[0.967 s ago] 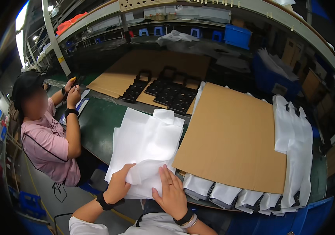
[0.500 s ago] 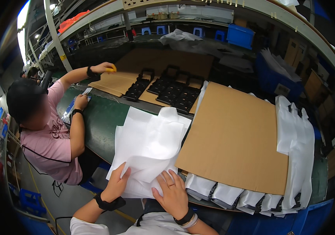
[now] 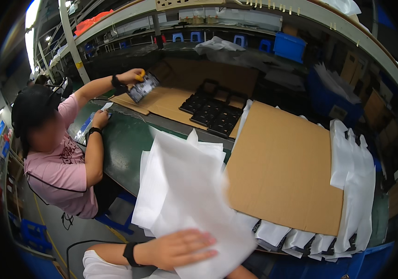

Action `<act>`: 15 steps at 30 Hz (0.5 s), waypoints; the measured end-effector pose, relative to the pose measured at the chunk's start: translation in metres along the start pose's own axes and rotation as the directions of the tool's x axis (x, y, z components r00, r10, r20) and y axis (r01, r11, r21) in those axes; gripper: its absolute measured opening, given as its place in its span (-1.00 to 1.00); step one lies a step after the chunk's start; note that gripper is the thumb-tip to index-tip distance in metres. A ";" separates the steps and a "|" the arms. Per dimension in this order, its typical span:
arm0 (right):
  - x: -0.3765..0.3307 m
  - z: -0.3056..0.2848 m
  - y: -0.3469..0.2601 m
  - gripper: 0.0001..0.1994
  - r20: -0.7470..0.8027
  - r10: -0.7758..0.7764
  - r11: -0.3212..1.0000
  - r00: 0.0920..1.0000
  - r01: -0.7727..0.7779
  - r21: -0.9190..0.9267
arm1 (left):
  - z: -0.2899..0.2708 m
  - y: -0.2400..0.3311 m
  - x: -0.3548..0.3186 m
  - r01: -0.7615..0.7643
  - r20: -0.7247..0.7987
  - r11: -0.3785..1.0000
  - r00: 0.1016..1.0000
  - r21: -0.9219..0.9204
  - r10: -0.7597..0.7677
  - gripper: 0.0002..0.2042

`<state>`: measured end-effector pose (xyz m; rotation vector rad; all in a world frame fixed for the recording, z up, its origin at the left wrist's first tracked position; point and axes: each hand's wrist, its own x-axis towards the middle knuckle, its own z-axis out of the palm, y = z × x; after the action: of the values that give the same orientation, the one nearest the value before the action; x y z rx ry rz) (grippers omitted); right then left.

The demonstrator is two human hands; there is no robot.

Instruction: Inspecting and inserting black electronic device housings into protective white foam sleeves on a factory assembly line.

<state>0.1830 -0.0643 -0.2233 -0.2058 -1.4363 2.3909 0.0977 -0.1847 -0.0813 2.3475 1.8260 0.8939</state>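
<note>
A thin white sheet, perhaps a flat bag (image 3: 199,190), is raised off a stack of similar white pieces (image 3: 145,195) and slightly blurred. My left hand (image 3: 185,249) lies flat across its lower part, fingers stretched out. My right hand is hidden behind the sheet; only a bit of that forearm (image 3: 241,272) shows at the lower edge. To the right lies a large brown cardboard sheet (image 3: 287,167), on top of a row of black parts in white wrapping (image 3: 354,172).
On the left a co-worker in a pink shirt (image 3: 57,160) holds a black slotted part (image 3: 144,87) up. More black parts (image 3: 215,109) lie on cardboard across the green bench (image 3: 120,149). A blue stool (image 3: 122,214) stands below; a blue crate (image 3: 288,46) is at the back.
The white sheet has come up off the stack toward me. My left hand moved right onto it, and my right hand went behind it. The co-worker lifted one black part off the cardboard.
</note>
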 end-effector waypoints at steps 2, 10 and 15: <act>-0.012 -0.012 0.038 -0.59 0.126 -0.135 0.832 0.983 0.182 -0.525 | 0.021 0.004 0.002 0.017 0.022 0.996 1.000 0.093 -0.019 -0.58; 0.017 0.017 -0.047 -0.71 0.260 -0.169 0.101 0.951 0.279 -0.955 | 0.015 -0.044 -0.031 0.532 -0.023 0.769 0.827 0.355 -0.561 -0.33; 0.017 0.018 -0.050 -0.60 0.299 -0.244 0.090 0.922 0.329 -0.940 | -0.010 -0.057 -0.059 0.789 -0.557 0.606 0.551 0.104 -0.622 -0.59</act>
<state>0.1724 -0.0513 -0.1703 -0.1055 -2.5823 0.7264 0.0346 -0.2234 -0.1180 1.1965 3.0083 1.1064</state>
